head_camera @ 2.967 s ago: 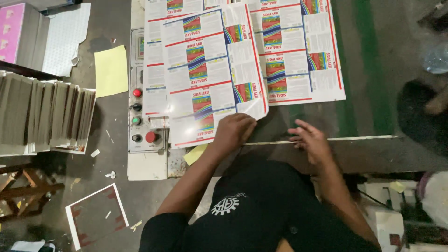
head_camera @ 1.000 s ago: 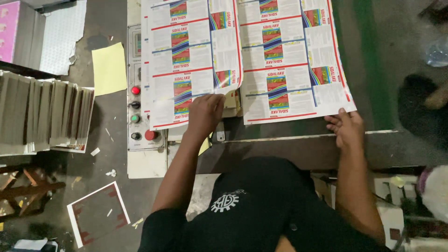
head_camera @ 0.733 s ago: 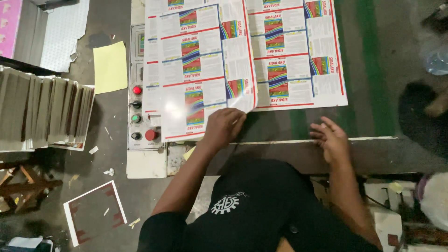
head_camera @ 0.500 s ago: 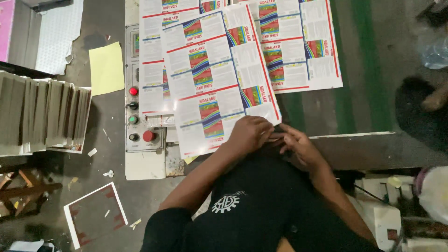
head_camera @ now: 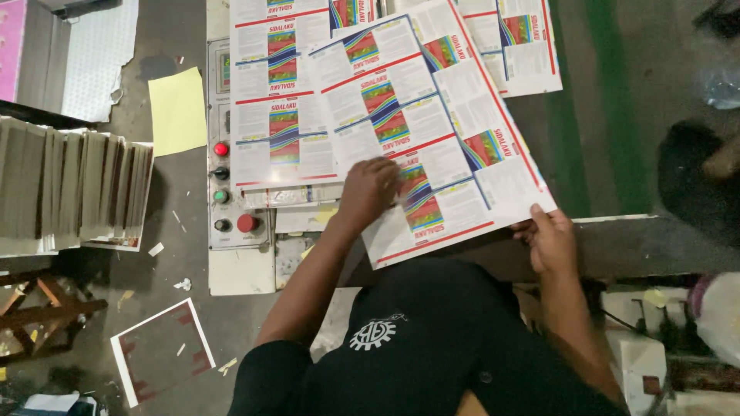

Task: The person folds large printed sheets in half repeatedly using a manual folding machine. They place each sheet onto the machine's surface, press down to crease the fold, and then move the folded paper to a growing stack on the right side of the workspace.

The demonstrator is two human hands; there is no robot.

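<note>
Left hand (head_camera: 370, 191) lies flat, palm down and fingers spread narrowly, pressing on the top printed sheet (head_camera: 432, 139), a large glossy white rectangle of paper divided into repeated label panels with red borders and rainbow-striped blocks. Right hand (head_camera: 551, 240) pinches that sheet's near right corner, thumb on top and fingers curled beneath the edge. The sheet sits skewed, turned at an angle across the stack of matching printed sheets (head_camera: 281, 115) beneath it, its near edge overhanging the dark worktable (head_camera: 617, 246).

Just left of the stack, a pale metal control panel (head_camera: 231, 192) carries round buttons: 2 red, 1 green and 2 dark. A plain yellow paper sheet (head_camera: 177, 112) lies on the grey concrete floor beside it. Farther left, a row of flat grey boards (head_camera: 73, 189) stands on edge, tightly packed. A broad green painted stripe (head_camera: 609, 108) runs along the table surface to the right.
</note>
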